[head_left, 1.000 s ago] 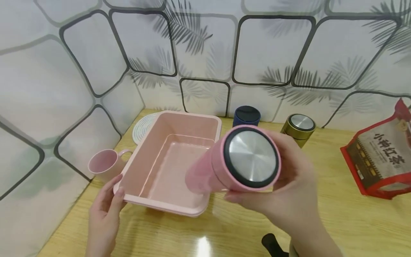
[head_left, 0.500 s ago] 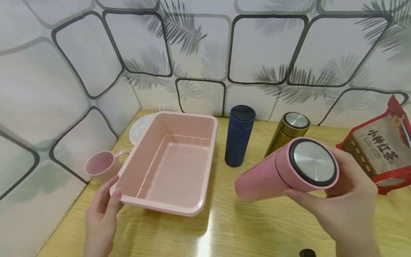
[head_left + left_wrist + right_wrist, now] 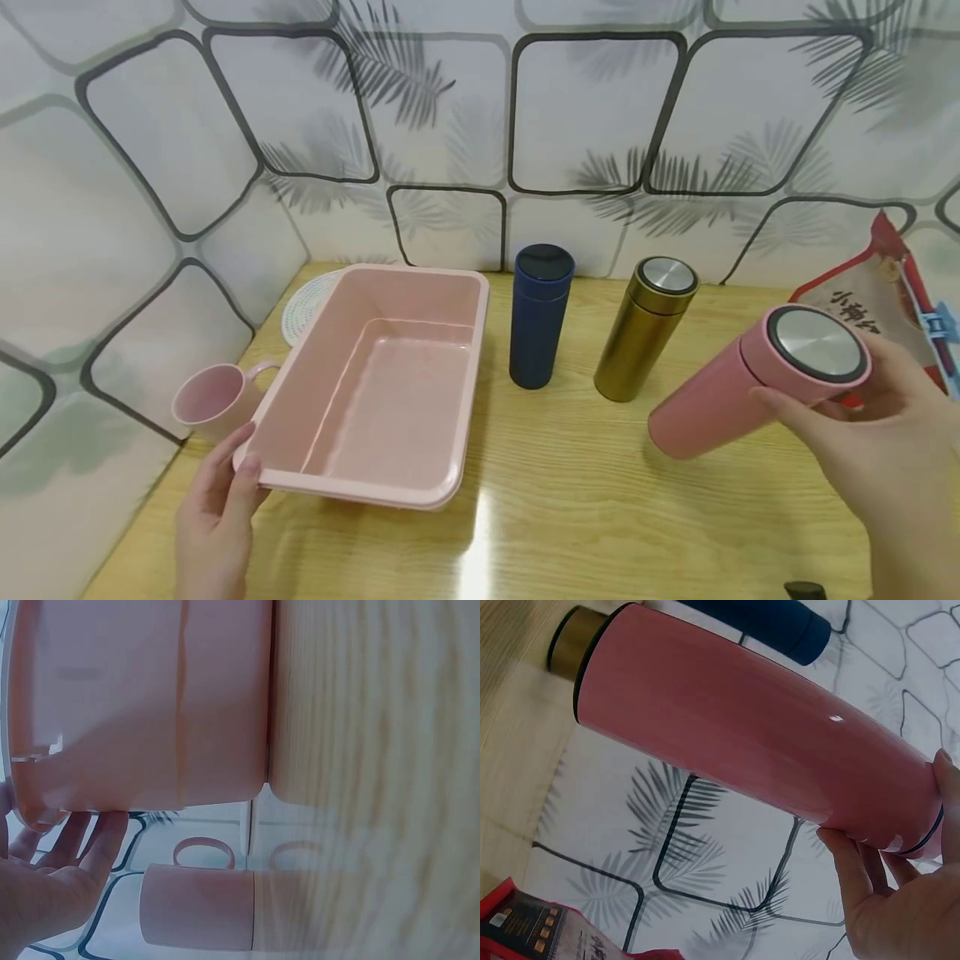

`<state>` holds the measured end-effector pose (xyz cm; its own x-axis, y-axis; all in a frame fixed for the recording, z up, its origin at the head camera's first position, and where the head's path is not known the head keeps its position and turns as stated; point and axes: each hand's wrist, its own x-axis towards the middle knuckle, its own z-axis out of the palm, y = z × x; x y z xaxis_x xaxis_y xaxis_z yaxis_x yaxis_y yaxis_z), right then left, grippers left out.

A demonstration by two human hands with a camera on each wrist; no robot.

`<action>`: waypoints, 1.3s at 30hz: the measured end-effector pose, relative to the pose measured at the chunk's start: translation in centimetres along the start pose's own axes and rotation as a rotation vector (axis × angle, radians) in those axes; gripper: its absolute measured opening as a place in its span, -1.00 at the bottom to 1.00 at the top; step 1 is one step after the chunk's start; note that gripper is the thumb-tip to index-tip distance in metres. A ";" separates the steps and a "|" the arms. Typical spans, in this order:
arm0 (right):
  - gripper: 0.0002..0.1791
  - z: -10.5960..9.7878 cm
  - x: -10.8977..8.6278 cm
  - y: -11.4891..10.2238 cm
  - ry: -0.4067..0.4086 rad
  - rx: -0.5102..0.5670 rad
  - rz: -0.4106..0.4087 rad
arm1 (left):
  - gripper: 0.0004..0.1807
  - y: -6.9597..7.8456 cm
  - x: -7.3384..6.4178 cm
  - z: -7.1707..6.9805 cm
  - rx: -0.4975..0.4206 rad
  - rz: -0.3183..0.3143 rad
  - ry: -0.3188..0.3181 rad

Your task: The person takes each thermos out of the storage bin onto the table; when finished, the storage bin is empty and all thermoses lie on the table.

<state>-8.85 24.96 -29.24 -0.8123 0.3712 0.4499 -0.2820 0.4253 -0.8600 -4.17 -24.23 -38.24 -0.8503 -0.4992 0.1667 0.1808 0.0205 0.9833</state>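
My right hand (image 3: 892,417) grips a pink thermos (image 3: 738,396) around its upper part, just below the silver lid; the bottle leans with its base toward the left. In the right wrist view the whole pink body (image 3: 757,727) shows, with fingers curled about its lid end. My left hand (image 3: 217,508) pinches the near left corner of a pink plastic basin (image 3: 360,492), thumb on the rim and fingers beneath, as the left wrist view also shows. A pink mug (image 3: 221,400) stands just beyond that hand, beside the basin.
A blue thermos (image 3: 540,321) and a gold thermos (image 3: 641,333) stand upright right of the basin. Behind my right hand is a red and beige tea bag (image 3: 862,287) with a blue clip. A white round mat (image 3: 303,308) lies behind the basin, near the patterned wall (image 3: 450,108).
My right hand has carried the pink thermos rightward, from over the basin's right edge to past the gold thermos. The left hand keeps hold of the basin's corner.
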 end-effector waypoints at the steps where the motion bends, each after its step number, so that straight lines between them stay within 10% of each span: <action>1: -0.19 -0.3 0.3 0.3 0.015 -0.037 0.027 | -0.60 0.0 0.0 0.0 0.000 -0.002 0.003; 15: -0.26 -2.0 4.4 4.7 0.080 -0.316 0.254 | -0.60 -0.3 0.1 -0.3 -0.030 0.010 0.013; 26: -0.32 -2.0 5.6 6.9 0.173 -0.282 0.101 | -0.60 -0.4 0.0 -0.2 -0.028 0.018 0.011; 39: -0.31 -0.7 6.3 8.1 0.171 -0.324 0.123 | -0.60 -0.4 0.1 -0.2 -0.028 0.010 0.008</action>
<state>-15.85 31.35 -33.25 -0.7254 0.5563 0.4054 0.0101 0.5975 -0.8018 -4.21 -24.49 -38.61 -0.8447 -0.5056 0.1757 0.2032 0.0009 0.9791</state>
